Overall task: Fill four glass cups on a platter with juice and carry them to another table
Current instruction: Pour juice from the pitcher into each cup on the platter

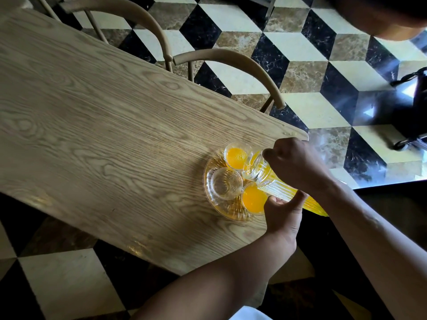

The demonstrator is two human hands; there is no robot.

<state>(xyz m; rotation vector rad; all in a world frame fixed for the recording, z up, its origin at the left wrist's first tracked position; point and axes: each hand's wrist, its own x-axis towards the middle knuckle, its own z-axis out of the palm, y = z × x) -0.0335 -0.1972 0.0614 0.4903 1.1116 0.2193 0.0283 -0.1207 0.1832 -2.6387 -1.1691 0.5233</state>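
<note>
Glass platter (pixel 209 181) sits at the near right end of the wooden bench (pixel 104 125). Two cups (pixel 236 157) hold orange juice; one cup (pixel 226 184) is empty. Both hands grip a tilted ribbed pitcher (pixel 280 189): right hand (pixel 293 163) near the spout, left hand (pixel 283 214) under the body.

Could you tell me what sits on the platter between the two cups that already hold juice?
In the head view, the tilted pitcher's mouth lies between the far filled cup and the near filled cup; the empty cup sits to their left.

Pale wooden table (pixel 97 116) — glass platter (pixel 209 181) of cups near its corner.
</note>
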